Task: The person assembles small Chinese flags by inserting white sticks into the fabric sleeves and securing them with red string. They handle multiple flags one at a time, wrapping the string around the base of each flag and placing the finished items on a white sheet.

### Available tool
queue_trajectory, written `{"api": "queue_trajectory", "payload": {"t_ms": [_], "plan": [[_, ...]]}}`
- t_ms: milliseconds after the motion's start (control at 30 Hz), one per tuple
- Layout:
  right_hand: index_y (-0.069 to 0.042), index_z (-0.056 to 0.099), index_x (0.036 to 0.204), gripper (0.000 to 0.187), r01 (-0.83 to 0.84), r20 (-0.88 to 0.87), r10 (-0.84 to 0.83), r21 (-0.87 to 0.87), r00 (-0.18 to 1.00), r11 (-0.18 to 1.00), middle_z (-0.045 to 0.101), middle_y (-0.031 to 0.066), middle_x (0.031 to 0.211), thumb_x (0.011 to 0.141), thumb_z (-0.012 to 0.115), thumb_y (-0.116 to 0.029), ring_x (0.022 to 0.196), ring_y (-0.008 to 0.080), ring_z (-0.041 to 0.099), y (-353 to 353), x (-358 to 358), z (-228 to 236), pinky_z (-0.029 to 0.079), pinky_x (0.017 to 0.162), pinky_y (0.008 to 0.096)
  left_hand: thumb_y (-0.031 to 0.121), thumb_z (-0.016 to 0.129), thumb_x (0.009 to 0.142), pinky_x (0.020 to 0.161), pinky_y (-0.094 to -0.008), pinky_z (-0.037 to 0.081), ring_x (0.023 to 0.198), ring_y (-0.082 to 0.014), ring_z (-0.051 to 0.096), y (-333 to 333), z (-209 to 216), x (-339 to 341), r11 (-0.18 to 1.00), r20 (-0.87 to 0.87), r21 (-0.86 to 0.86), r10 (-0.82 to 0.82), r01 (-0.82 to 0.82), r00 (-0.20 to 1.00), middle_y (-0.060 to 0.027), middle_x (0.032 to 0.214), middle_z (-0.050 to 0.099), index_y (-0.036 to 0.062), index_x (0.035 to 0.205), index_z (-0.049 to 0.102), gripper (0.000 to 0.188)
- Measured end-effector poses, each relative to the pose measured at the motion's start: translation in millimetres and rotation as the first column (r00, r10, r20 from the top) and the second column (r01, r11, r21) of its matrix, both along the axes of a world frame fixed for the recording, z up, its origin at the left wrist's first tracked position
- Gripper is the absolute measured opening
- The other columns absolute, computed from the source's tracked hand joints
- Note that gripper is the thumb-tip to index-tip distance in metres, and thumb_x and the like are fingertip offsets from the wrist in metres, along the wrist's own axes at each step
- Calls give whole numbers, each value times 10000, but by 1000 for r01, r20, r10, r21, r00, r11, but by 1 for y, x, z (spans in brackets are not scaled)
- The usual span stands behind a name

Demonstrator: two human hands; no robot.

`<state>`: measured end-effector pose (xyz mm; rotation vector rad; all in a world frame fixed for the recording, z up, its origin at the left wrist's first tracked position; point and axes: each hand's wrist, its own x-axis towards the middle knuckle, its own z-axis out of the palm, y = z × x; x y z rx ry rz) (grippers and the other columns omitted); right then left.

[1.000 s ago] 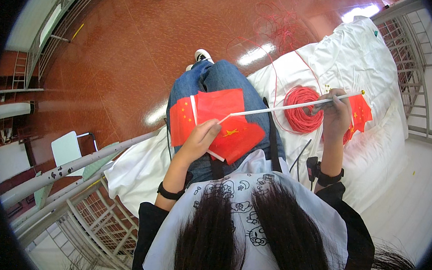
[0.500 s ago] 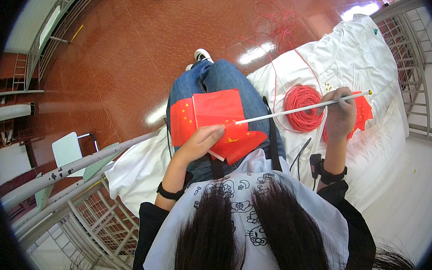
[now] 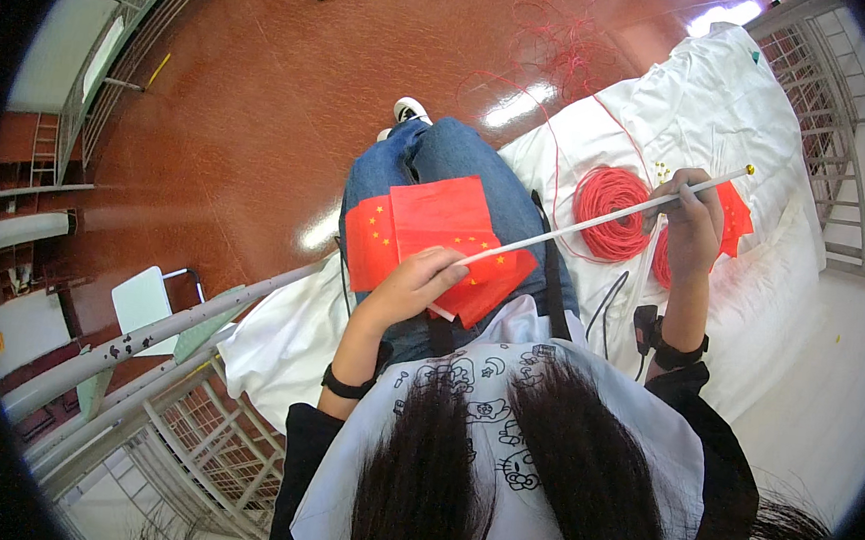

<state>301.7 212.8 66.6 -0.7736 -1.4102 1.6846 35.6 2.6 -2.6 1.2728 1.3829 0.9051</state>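
Head view: both my hands are on one thin white rod (image 3: 576,227) with a round gold tip (image 3: 749,170). Rod runs slantwise from over my lap up to the right, gold tip at the far right end.

Left hand (image 3: 413,284): fingers closed on the rod's lower end, right over the red cloth flags with yellow stars (image 3: 442,210). Can't tell if it's also pinching cloth.

Right hand (image 3: 695,223): gripping the rod close to the gold tip, above the white bedding (image 3: 715,99). Narrow white strips show just left of that wrist; can't tell if they're in the hand too.

Flags lie overlapped on my blue jeans (image 3: 451,151). Another red flag with yellow stars (image 3: 733,226) sits on the bedding, partly behind the right hand. Coil of red cord (image 3: 610,214) is on the bedding, just left of the right hand. More red cord lies in a loose tangle (image 3: 563,58) on the shiny red-brown floor (image 3: 253,107). Grey metal rail (image 3: 147,335) off to my left, paint chipped.
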Motion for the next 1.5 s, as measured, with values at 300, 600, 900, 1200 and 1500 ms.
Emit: {"api": "queue_trajectory", "payload": {"t_ms": [300,600,900,1200,1500], "plan": [[24,614,1016,187,-526,280,509,-20,814,850,647,119,940,846,596,-54,781,142,628,-19,-14,1,507,672,266,183,514,926,731,-339,440,802,-270,559,8,15,7,996,-68,25,-79,81,995,-151,842,573,-25,948,586,221],[59,503,1103,323,-100,235,65,140,970,985,580,180,1075,944,391,-198,988,235,587,9,-2,15,498,831,363,157,542,900,718,-364,442,791,-292,556,9,13,9,991,-157,56,-113,123,981,-151,833,573,-19,941,594,189],[-2,522,1147,347,-505,347,420,207,839,838,546,185,1111,954,421,-271,1085,314,502,-67,-67,-31,364,967,387,116,571,867,729,-378,448,813,-308,566,18,16,28,989,-162,108,-79,97,984,-168,822,583,-26,923,599,156],[0,529,965,364,-518,624,202,378,755,768,569,182,1029,897,501,-357,968,332,538,-83,-89,-39,396,842,434,41,605,787,691,-397,450,772,-324,557,24,12,28,978,-285,183,-48,104,957,-158,783,578,-31,877,602,115],[-24,619,761,368,-679,737,337,218,586,701,607,199,694,894,505,-348,656,371,594,-60,-48,-49,459,595,452,195,647,806,849,-410,408,941,-312,531,32,14,37,966,-485,217,-19,142,874,-152,987,575,25,1081,580,330]]}}
